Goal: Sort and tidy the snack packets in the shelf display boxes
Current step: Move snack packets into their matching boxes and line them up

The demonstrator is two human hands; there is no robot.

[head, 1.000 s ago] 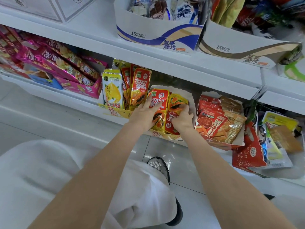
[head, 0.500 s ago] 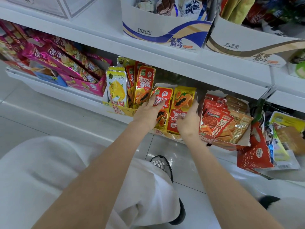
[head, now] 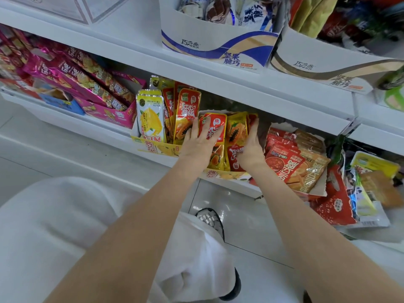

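Observation:
A yellow display box (head: 220,173) on the lower shelf holds red and yellow papaya snack packets (head: 237,130). My left hand (head: 200,139) lies flat with straight fingers on a red packet (head: 217,125) at the box's left side. My right hand (head: 251,147) presses its straight fingers against the right side of the same bunch of packets. Left of it, another yellow box (head: 153,147) holds a pale mango packet (head: 150,118) and upright red packets (head: 188,108).
A pink box of pink packets (head: 105,114) stands at the left. Right of my hands is a torn box of red and tan packets (head: 293,165), then loose bags (head: 371,186). The upper shelf carries white boxes (head: 218,51). My white clothing and a shoe (head: 209,219) are below.
Both hands have slid up the packets and drawn them together into a tighter upright bunch. The camera has come a little closer to the shelf.

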